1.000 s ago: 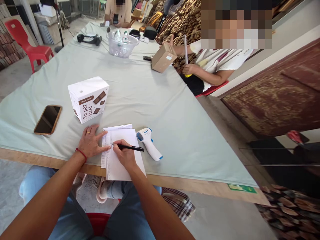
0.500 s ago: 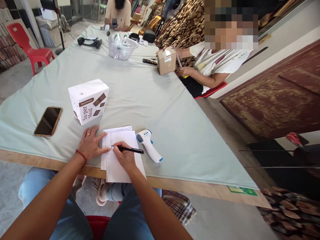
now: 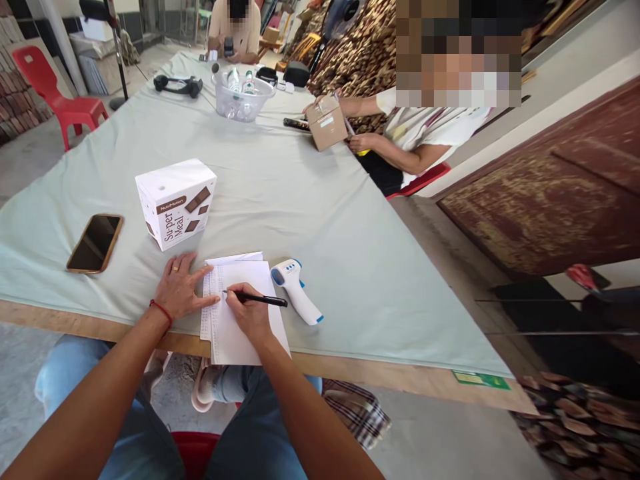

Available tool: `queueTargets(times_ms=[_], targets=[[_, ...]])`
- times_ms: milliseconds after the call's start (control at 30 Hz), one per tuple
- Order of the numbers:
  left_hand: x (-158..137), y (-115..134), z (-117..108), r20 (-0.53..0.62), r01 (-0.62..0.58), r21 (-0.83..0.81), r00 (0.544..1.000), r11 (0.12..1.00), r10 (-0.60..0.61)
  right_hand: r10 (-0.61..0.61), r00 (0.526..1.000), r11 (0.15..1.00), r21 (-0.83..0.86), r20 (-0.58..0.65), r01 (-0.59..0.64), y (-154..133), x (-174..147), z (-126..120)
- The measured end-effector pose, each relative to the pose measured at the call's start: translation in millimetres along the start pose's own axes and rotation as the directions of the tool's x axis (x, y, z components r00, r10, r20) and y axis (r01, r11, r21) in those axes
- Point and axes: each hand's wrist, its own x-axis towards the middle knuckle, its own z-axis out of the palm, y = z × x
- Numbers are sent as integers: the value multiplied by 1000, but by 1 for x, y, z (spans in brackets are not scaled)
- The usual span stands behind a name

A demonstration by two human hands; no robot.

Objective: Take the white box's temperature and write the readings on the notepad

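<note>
My right hand (image 3: pixel 247 312) is closed around a black pen (image 3: pixel 265 299), its tip at the written lines on the left side of a white sheet of paper (image 3: pixel 250 343). More paper with small handwriting lies under that sheet and sticks out at its left and top. Fingers spread, my left hand (image 3: pixel 181 290) rests flat at the paper's left edge, thumb and forefinger on it. A white and blue infrared thermometer (image 3: pixel 299 293) lies just right of the paper. Beyond my left hand stands a white "Super Meal" box (image 3: pixel 176 203), and a phone (image 3: pixel 95 243) lies face up to the left.
At the table's right side a person's hands hold a cardboard box (image 3: pixel 327 127). A clear plastic basin (image 3: pixel 243 103) with bottles stands farther back, near a black headset-like object (image 3: pixel 179 85). Another person sits at the far end. A red chair (image 3: pixel 57 93) stands at the left.
The other person's cardboard box has tilted and shifted slightly left. My hands, the pen and the paper have hardly moved.
</note>
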Motion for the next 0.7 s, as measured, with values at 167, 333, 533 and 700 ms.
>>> queueTargets(times_ms=[167, 333, 533, 700], targets=[[0, 1, 0, 8, 7, -10, 1000, 1000, -7, -14, 1000, 1000, -8, -8, 14, -1, 0, 0], [0, 1, -1, -3, 6, -26, 1000, 1000, -7, -17, 1000, 1000, -2, 0, 17, -1, 0, -1], [0, 0, 1, -11, 1, -11, 1000, 1000, -1, -14, 1000, 1000, -4, 10, 14, -1, -1, -1], [0, 1, 0, -4, 4, -19, 1000, 1000, -4, -4, 1000, 1000, 4, -12, 5, -1, 0, -2]])
